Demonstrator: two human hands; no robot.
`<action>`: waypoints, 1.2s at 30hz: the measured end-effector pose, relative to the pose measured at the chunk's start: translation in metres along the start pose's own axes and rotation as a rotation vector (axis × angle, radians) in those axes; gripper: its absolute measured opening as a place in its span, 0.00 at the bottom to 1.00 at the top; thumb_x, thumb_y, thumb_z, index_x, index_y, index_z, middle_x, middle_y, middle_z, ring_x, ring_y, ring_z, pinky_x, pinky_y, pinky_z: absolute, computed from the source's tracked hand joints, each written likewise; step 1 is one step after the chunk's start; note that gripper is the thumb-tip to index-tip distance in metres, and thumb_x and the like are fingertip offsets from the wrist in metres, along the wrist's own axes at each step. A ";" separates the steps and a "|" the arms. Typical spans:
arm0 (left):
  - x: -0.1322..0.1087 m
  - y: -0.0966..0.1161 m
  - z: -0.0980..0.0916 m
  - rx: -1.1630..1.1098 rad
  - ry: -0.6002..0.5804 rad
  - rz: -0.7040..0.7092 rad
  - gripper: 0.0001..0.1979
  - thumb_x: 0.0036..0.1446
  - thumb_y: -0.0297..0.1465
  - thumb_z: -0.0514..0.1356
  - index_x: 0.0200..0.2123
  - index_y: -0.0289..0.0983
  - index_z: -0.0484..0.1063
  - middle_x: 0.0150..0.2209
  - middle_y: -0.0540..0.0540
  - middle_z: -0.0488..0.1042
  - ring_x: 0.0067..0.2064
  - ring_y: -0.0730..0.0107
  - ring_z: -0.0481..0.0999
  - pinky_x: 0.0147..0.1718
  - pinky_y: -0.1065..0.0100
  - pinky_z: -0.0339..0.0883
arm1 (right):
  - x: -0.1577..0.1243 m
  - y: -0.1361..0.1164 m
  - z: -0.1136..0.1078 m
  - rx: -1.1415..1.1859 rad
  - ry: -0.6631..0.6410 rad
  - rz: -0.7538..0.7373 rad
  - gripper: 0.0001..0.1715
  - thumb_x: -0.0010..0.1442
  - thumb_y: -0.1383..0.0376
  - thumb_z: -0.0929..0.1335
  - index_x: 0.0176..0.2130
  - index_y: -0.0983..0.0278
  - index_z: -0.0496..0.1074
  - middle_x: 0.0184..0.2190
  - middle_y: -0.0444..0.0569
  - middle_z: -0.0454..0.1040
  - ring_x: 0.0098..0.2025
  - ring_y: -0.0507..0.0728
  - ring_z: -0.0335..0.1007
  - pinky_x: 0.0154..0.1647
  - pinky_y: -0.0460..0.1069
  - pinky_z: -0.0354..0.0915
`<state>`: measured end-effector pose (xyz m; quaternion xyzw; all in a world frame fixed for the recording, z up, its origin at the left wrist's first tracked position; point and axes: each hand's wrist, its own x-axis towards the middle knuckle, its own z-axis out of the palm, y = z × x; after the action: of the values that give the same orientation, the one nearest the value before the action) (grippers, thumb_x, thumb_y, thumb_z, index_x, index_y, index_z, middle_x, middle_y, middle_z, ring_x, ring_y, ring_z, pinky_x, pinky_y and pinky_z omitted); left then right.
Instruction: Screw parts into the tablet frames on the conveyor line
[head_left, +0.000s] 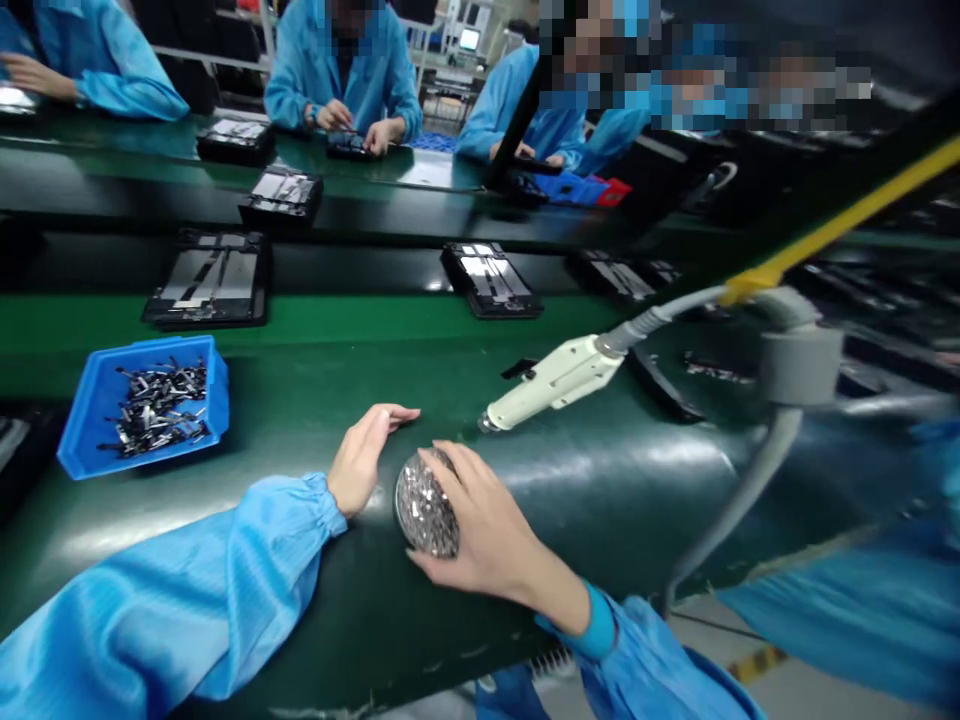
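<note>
My right hand curls over a round dish of tiny metal screws, its fingers across the top and its thumb under the near rim. Just left of the dish, my left hand rests on the dark green bench, holding nothing, its fingertips pointing right. A white electric screwdriver lies beyond both hands, its bit tip near the dish and a grey hose running up to the right. My blue sleeves cover both forearms.
A blue bin of small metal parts stands on the bench at left. Black fixtures ride a green conveyor beyond it. Co-workers in blue smocks handle similar fixtures across the line. A yellow bar crosses the upper right.
</note>
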<state>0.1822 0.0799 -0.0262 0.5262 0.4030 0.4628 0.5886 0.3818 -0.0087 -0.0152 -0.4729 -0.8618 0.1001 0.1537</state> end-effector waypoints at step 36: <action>-0.034 -0.023 0.038 0.636 -0.274 0.444 0.34 0.75 0.47 0.40 0.72 0.31 0.58 0.70 0.33 0.66 0.73 0.53 0.64 0.74 0.47 0.57 | -0.011 0.021 -0.024 0.329 0.040 0.084 0.73 0.46 0.50 0.83 0.75 0.64 0.47 0.72 0.67 0.59 0.73 0.73 0.58 0.72 0.67 0.62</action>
<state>0.2136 0.0371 -0.0452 0.8128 0.3205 0.3566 0.3308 0.4128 -0.0064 -0.0015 -0.4789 -0.8101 0.2366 0.2418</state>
